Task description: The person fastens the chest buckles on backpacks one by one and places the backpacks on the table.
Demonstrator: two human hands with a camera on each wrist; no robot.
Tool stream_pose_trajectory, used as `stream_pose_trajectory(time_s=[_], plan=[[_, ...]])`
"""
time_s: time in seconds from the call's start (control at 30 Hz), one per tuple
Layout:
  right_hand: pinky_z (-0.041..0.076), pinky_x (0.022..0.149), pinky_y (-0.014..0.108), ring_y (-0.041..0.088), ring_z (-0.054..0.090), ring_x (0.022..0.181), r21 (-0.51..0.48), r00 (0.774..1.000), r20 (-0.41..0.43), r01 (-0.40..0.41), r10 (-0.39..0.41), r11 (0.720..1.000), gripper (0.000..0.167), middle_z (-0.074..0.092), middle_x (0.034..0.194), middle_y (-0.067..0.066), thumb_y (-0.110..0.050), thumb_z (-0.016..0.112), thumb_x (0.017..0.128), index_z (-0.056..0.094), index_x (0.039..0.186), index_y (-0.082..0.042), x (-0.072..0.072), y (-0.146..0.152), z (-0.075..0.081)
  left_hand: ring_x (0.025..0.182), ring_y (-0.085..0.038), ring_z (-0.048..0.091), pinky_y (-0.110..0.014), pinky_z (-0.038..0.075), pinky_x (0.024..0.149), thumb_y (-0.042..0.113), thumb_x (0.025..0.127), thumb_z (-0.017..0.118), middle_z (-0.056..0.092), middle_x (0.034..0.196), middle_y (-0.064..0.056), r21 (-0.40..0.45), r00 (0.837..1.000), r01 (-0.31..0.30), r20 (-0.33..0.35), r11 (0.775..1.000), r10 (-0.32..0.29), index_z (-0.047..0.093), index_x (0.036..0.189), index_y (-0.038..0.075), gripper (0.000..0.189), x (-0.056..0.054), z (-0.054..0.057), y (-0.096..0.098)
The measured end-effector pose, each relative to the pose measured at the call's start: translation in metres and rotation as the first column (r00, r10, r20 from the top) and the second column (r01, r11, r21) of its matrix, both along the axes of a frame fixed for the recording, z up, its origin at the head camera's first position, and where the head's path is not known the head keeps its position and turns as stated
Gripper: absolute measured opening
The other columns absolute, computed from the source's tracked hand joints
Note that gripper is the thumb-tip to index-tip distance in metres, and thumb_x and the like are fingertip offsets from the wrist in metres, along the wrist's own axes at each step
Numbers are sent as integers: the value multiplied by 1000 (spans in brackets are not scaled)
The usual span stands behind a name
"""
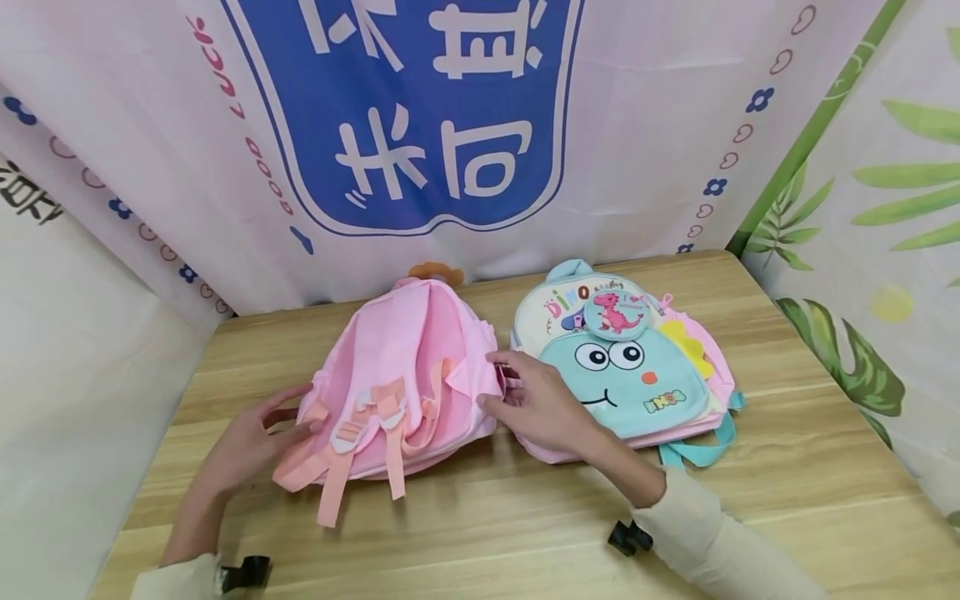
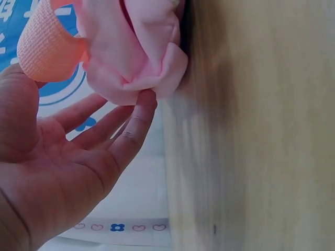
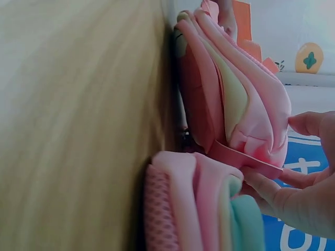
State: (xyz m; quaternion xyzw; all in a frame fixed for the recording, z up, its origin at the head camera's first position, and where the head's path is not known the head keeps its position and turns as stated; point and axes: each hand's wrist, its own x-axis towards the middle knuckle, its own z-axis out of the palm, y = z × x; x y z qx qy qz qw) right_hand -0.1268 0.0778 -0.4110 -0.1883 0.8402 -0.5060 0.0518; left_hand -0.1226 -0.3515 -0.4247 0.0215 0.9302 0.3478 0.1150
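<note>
Left of the dinosaur backpack point(image 1: 633, 379), the pink backpack point(image 1: 390, 358) is lying back-up, its long axis leaning toward that landmark at the top end. The right hand point(image 1: 547, 400), the nearer to the landmark, is gripping the facing side; the left hand point(image 1: 251, 437), fingers loosely extended, is touching the opposite side. The right wrist view is revealing a pink band point(image 3: 246, 161) against the right fingers.

In the head view, the pink backpack point(image 1: 401, 350) at eight o'clock has peach straps point(image 1: 396, 462); the dinosaur backpack point(image 1: 630, 379) at four mixes turquoise, cream, pink and yellow. At eleven, a blue emblem point(image 1: 416, 92) with white characters marks the pale backdrop point(image 1: 622, 167).
</note>
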Motion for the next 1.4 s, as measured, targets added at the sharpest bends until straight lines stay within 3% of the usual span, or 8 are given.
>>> stream_pose_trajectory(time_s=[0.17,0.27,0.33,0.47,0.53,0.8,1.1,1.4], plan=[[56,86,27,16,66,95,61,1000,-5,-15,16,998,63,69,115,6,-26,77,98,55,153,-5,0,-4,-9,137,-50,58,-25,55,83,43,99,78,51,159,-29,-44,1000,6,-8,999,-7,45,164,16,77,-3,1,-6],[52,76,23,14,62,85,104,1000,-11,-25,27,994,62,66,102,5,-26,77,98,56,152,-4,1,-5,-13,136,-51,59,-25,55,82,41,99,78,54,156,-31,-46,1000,11,-14,999,-12,45,164,15,77,-4,2,-7],[50,74,24,15,60,83,135,999,-23,-24,28,991,61,66,102,6,-27,76,98,58,151,-4,1,-6,-16,136,-51,59,-26,55,82,41,99,79,54,156,-31,-47,1000,13,-15,999,-14,45,164,15,78,-4,3,-7],[52,85,29,19,62,95,180,998,-67,2,10,984,59,69,120,7,-27,77,96,61,148,-4,2,-7,-17,135,-51,59,-28,56,83,41,98,80,53,157,-30,-57,1000,17,-20,998,-19,47,163,13,78,-4,5,-6],[52,88,32,20,63,98,186,997,-83,10,5,983,57,70,122,8,-26,77,95,63,146,-3,2,-8,-17,135,-51,60,-27,56,82,40,97,80,53,158,-29,-59,999,20,-28,998,-22,48,162,13,77,-4,6,-6],[50,77,24,15,59,89,227,994,-101,-15,38,974,61,66,107,8,-19,76,94,59,147,5,1,-12,-17,131,-49,62,-23,56,78,36,96,83,54,157,-27,-46,998,33,-60,998,-36,52,159,12,74,0,12,-6],[50,81,30,17,57,92,312,995,-61,-56,78,948,60,65,108,9,-22,75,96,59,147,5,1,-21,-16,128,-51,64,-22,57,80,36,95,84,54,157,-26,-49,994,48,-95,998,-53,53,157,10,74,2,16,-8],[48,80,30,16,56,93,317,996,-42,-56,73,947,61,63,107,8,-21,75,96,58,148,5,1,-17,-18,122,-47,68,-22,56,78,29,92,87,56,153,-26,-86,988,71,-128,994,-82,61,148,6,65,-2,13,-3]])
